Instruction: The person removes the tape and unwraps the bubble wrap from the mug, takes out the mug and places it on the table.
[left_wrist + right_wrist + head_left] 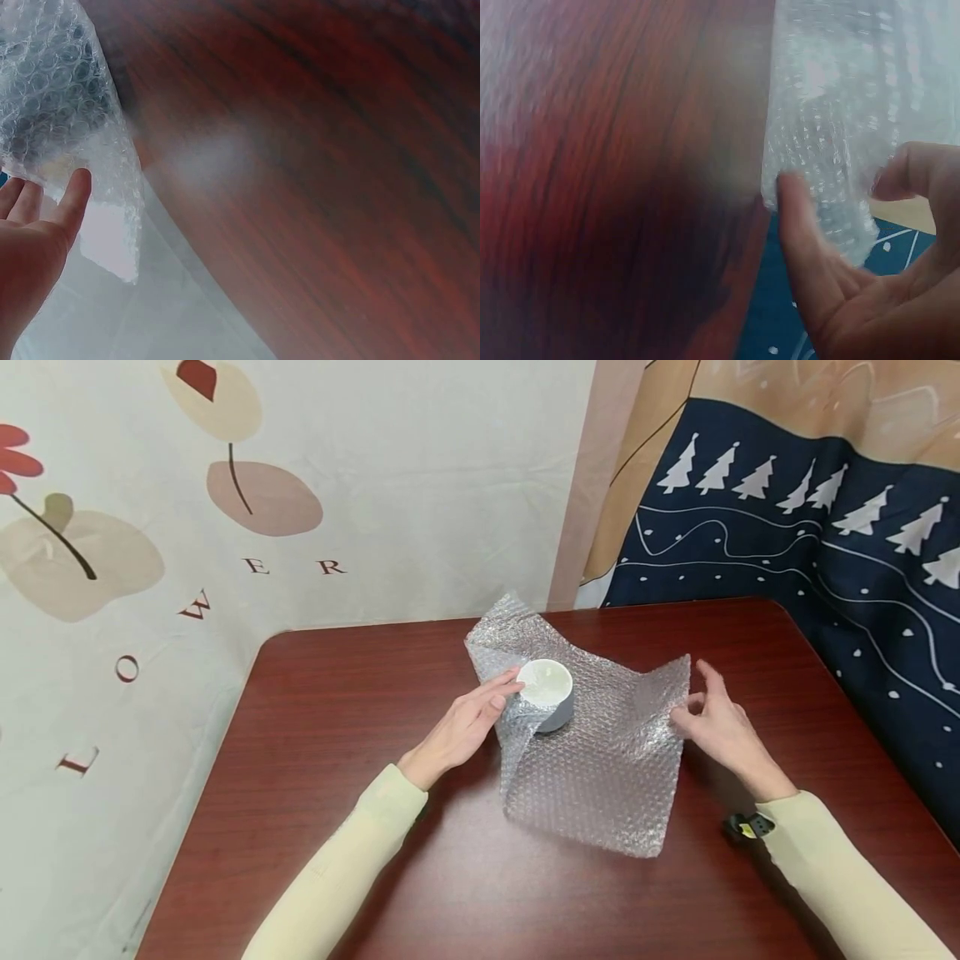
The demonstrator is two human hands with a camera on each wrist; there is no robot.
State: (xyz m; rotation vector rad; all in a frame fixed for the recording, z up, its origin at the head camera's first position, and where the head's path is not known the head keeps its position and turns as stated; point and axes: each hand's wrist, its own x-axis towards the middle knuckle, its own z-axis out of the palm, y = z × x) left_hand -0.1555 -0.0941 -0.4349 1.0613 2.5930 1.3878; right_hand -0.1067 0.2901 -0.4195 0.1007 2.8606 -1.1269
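Note:
A round cup (pixel 557 715) with a white inside and a grey-blue outer wall stands upright on a sheet of clear bubble wrap (pixel 592 793). My left hand (pixel 467 724) lies along the cup's left side. Its nearly straight fingers press a folded-up flap of the wrap against the cup, and the fingertips reach the rim. At the sheet's raised right edge, my right hand (pixel 723 733) touches the wrap with the thumb. The right wrist view shows a gap between thumb (pixel 799 217) and the bent finger; the other fingers are partly hidden.
The work lies on a dark red-brown wooden table (pixel 322 710) with rounded far corners. A pale printed cloth (pixel 420 493) hangs behind it, and a navy cloth with white trees (pixel 750 535) hangs at the right. A dark strap (pixel 750 827) shows at the right cuff.

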